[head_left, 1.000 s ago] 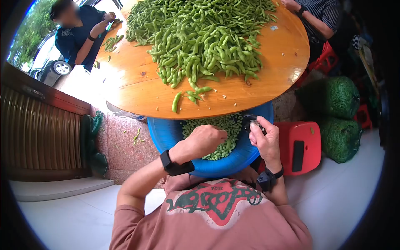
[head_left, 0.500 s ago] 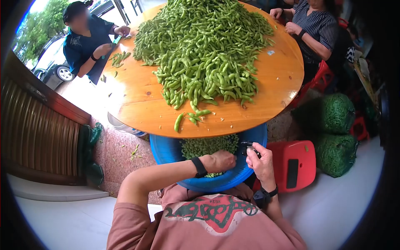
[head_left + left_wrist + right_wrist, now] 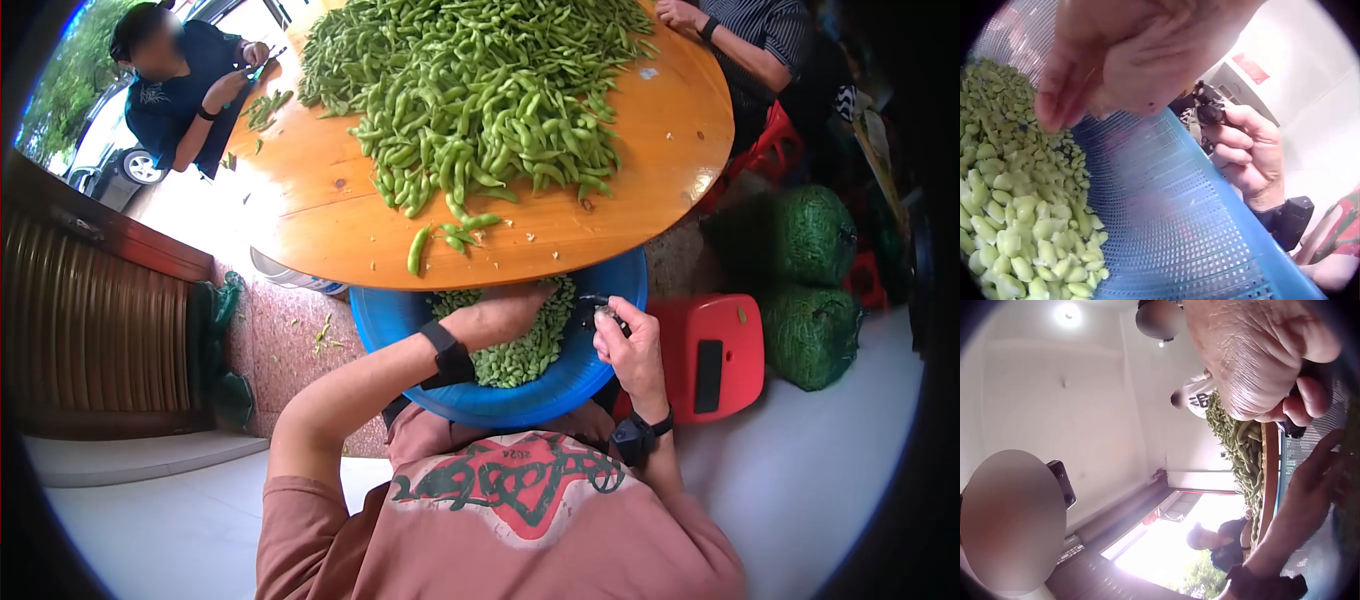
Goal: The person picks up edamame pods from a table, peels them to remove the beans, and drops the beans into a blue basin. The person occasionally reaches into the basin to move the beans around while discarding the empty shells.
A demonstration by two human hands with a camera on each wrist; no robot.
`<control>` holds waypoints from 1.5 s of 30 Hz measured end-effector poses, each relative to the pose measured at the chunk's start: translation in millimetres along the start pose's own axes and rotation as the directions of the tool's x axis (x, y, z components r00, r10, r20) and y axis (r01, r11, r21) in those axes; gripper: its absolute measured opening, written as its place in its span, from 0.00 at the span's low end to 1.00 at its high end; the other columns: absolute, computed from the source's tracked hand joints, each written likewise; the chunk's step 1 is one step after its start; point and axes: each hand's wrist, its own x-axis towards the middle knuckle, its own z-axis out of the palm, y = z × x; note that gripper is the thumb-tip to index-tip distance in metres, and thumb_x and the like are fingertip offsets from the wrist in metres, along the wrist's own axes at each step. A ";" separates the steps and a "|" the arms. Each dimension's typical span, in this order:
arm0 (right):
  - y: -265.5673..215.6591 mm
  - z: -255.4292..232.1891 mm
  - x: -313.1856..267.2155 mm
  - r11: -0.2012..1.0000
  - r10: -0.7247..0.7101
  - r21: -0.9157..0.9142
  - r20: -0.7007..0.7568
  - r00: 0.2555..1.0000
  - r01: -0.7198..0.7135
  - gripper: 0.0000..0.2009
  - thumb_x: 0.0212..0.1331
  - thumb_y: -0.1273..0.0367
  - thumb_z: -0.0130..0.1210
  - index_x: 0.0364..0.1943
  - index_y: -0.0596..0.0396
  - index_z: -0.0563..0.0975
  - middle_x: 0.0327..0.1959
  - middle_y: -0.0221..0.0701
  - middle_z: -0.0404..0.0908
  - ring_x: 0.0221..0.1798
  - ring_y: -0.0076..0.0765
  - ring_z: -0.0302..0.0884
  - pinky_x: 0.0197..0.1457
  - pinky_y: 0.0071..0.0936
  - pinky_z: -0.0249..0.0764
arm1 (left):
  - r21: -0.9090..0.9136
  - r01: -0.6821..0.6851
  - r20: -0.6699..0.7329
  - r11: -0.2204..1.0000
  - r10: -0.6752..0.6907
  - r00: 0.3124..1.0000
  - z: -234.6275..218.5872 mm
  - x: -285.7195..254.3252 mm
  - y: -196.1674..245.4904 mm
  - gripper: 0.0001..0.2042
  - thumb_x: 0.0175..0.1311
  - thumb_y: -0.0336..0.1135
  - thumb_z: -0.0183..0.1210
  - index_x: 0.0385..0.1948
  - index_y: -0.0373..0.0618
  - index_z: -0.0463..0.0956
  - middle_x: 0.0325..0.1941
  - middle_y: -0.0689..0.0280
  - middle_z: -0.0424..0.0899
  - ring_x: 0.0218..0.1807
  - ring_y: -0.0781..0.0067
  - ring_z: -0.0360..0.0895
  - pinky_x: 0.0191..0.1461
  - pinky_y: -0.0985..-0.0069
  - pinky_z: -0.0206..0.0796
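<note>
My left hand point(image 3: 500, 315) reaches into a blue mesh basket point(image 3: 575, 400) under the table's near edge. In the left wrist view its fingers point(image 3: 1054, 106) point down close over shelled green beans point(image 3: 1019, 219), with nothing visible between them. At the basket's right side my right hand point(image 3: 637, 355) grips a small black tool point(image 3: 1210, 112), its fingers curled round it and thumb on top; the tool's kind is unclear. Right above the basket, a large heap of green bean pods point(image 3: 480, 110) covers much of the wooden table point(image 3: 660, 190). A few loose pods point(image 3: 418, 250) lie near its front edge.
A red plastic stool point(image 3: 745, 340) stands right of the basket, and two green mesh sacks point(image 3: 815, 335) sit beyond it. One person point(image 3: 180, 90) works at the table's left side, another person point(image 3: 750, 50) sits at its right. A shutter door point(image 3: 100, 320) is at left.
My left hand has swung right and low across the basket, then forward again over the beans toward the table edge. The right hand keeps its grip on the black tool. The head view tilted and returned.
</note>
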 end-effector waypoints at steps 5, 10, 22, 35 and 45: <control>2.8 -7.2 0.3 0.999 -0.017 0.030 -0.023 1.000 0.017 0.04 0.66 0.74 0.54 0.36 0.62 0.76 0.20 0.18 0.68 0.20 0.11 0.63 0.20 0.15 0.58 | 0.210 -0.098 0.359 0.973 0.016 0.933 19.7 17.4 -0.8 0.16 0.52 0.23 0.58 0.44 0.47 0.82 0.36 0.52 0.83 0.39 0.47 0.82 0.43 0.58 0.73; 3.5 -7.4 1.6 0.999 -0.017 0.030 -0.021 1.000 0.017 0.04 0.65 0.74 0.54 0.36 0.62 0.77 0.19 0.18 0.68 0.19 0.11 0.63 0.20 0.16 0.58 | -0.081 -0.082 0.387 0.993 0.107 0.916 44.1 8.9 14.4 0.08 0.58 0.32 0.55 0.34 0.44 0.82 0.33 0.47 0.83 0.39 0.45 0.82 0.45 0.53 0.74; -2.1 -0.6 -2.2 0.999 0.013 0.043 -0.004 1.000 -0.012 0.05 0.67 0.74 0.53 0.38 0.62 0.77 0.20 0.19 0.68 0.20 0.11 0.63 0.20 0.15 0.58 | -0.434 -0.117 -0.014 0.893 0.123 0.992 -35.4 -2.9 42.6 0.07 0.63 0.26 0.55 0.39 0.37 0.79 0.33 0.55 0.82 0.33 0.56 0.82 0.38 0.63 0.73; -10.4 32.8 -4.7 0.954 0.050 0.277 0.233 0.971 -0.116 0.08 0.68 0.73 0.52 0.46 0.63 0.77 0.20 0.20 0.67 0.21 0.12 0.62 0.21 0.15 0.59 | -0.991 0.082 0.011 0.106 -0.544 0.839 -49.3 -42.4 73.3 0.07 0.74 0.34 0.53 0.40 0.40 0.74 0.27 0.68 0.80 0.25 0.82 0.77 0.26 0.83 0.69; -22.1 30.1 3.1 0.997 -0.061 0.067 0.249 0.966 0.046 0.07 0.67 0.75 0.53 0.42 0.67 0.76 0.31 0.23 0.70 0.24 0.13 0.67 0.23 0.15 0.63 | -0.912 0.202 -0.039 0.358 -0.566 0.824 -56.8 -48.7 82.6 0.05 0.73 0.30 0.54 0.39 0.37 0.74 0.23 0.72 0.75 0.23 0.85 0.70 0.26 0.84 0.63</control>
